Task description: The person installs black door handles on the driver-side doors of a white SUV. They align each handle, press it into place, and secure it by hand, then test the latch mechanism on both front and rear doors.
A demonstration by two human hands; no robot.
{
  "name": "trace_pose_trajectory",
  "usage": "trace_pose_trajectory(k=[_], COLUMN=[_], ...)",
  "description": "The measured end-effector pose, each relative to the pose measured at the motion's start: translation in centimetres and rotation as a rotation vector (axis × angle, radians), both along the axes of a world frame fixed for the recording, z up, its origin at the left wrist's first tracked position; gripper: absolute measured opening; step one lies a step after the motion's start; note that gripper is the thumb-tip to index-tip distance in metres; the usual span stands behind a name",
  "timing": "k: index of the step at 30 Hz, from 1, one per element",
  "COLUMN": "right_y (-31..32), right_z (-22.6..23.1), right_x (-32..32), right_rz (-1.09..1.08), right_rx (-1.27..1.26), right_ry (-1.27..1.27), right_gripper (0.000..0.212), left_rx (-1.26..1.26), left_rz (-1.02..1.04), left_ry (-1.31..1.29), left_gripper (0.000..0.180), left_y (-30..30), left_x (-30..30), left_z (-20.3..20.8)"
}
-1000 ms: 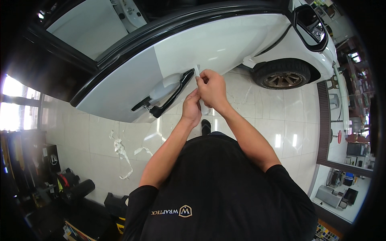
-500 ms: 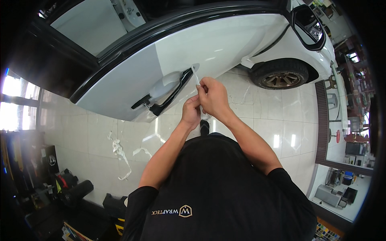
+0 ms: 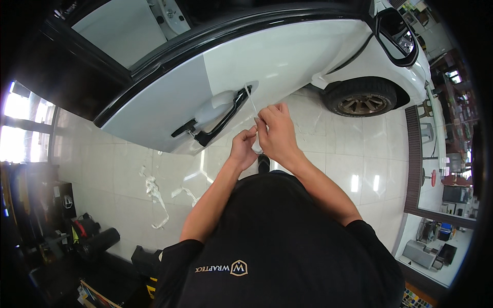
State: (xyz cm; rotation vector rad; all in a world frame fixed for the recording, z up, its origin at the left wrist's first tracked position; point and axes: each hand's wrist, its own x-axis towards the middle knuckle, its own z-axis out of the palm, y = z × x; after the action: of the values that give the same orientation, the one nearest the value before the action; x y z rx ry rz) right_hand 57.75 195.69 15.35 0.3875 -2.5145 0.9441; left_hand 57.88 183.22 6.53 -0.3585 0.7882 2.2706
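A thin white strip (image 3: 251, 101), perhaps film or tape, runs taut from the front end of the black door handle (image 3: 226, 119) down to my hands. My right hand (image 3: 279, 133) is closed, pinching the strip between thumb and curled fingers. Close beside it, my left hand (image 3: 243, 149) has thumb and fingertips pressed together at the strip's loose part. A whitish bunched piece (image 3: 257, 147) shows between the two hands. Both hands are apart from the car door (image 3: 282, 46), whose panel is light grey toward the rear and white toward the front.
The car's front wheel (image 3: 362, 97) and side mirror (image 3: 395, 36) are at the upper right. Crumpled white scraps (image 3: 153, 190) lie on the tiled floor (image 3: 123, 169). Black equipment (image 3: 100, 241) stands at lower left, and a glass-fronted case (image 3: 426, 246) at right.
Both hands have drawn slightly away from the door handle, toward me. A longer, narrower stretch of the white strip now shows between handle and fingers. The view has shifted a little.
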Motion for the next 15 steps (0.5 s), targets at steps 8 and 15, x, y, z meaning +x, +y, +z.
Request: trace_pose_trajectory(k=[8, 15], right_y=[0.4, 0.5], right_z=[0.1, 0.4], right_x=[1.7, 2.6], right_rz=[-0.007, -0.056], right_rx=[-0.091, -0.102], right_ry=[-0.067, -0.188], right_gripper=[0.006, 0.007], left_rx=[0.194, 0.303], left_rz=[0.116, 0.335], left_ry=[0.253, 0.102], left_gripper=[0.049, 0.026], left_y=[1.1, 2.2], left_x=[-4.4, -4.5], left_z=[5.8, 4.3])
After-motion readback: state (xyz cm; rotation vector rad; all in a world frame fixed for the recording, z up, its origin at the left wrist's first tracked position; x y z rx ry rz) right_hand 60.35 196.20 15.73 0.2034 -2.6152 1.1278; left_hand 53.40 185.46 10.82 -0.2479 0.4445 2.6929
